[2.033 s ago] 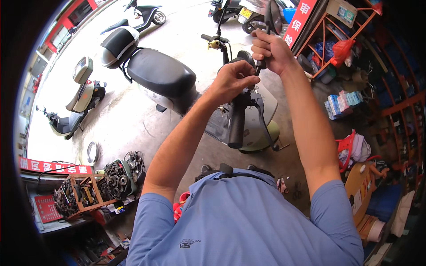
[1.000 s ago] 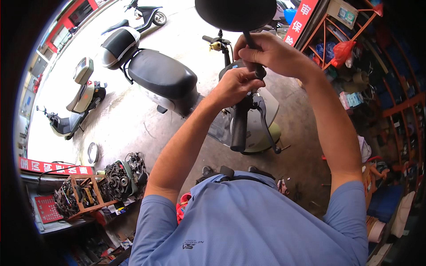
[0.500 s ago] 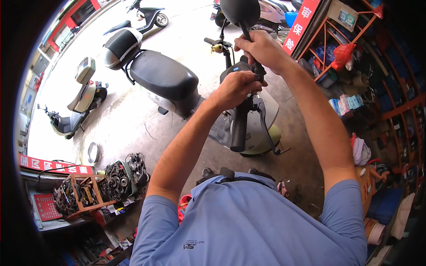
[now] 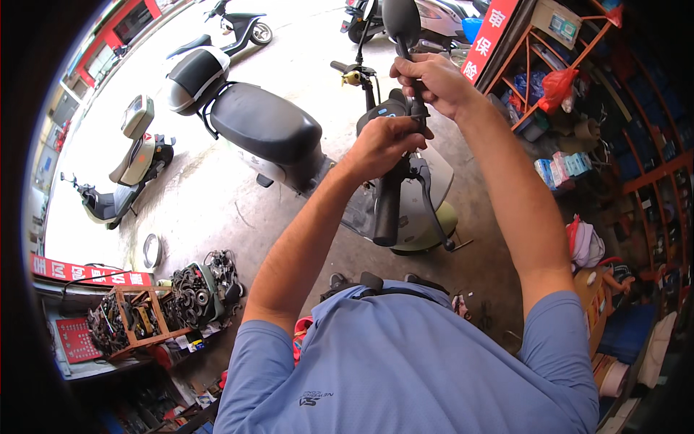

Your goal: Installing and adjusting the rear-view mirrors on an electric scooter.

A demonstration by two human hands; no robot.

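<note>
A scooter with a black seat [image 4: 271, 123] stands in front of me, its handlebar grip [image 4: 388, 210] and brake lever [image 4: 431, 206] pointing toward me. Closed round the stem of a black rear-view mirror [image 4: 402, 20] is my right hand [image 4: 436, 83]. My left hand [image 4: 389, 143] pinches at the base of that stem, where it meets the handlebar. Its fingertips are partly hidden behind the mount. Just left of the mount sits the dark instrument panel [image 4: 387, 108]. The second mirror stem and a yellowish fitting [image 4: 352, 77] show on the far side of the handlebar.
Other scooters, one cream-coloured [image 4: 134, 163], are parked on the far floor. Orange-framed shelves [image 4: 528, 65] with bags and boxes line the right. At lower left, a wooden crate [image 4: 148, 318] and dark parts crowd a bench. A metal ring [image 4: 152, 250] lies on the floor.
The mirror head has turned and shifted slightly right. My right hand has moved a little right and down along the stem, fingers curled closer round it. My left hand stays at the base.
</note>
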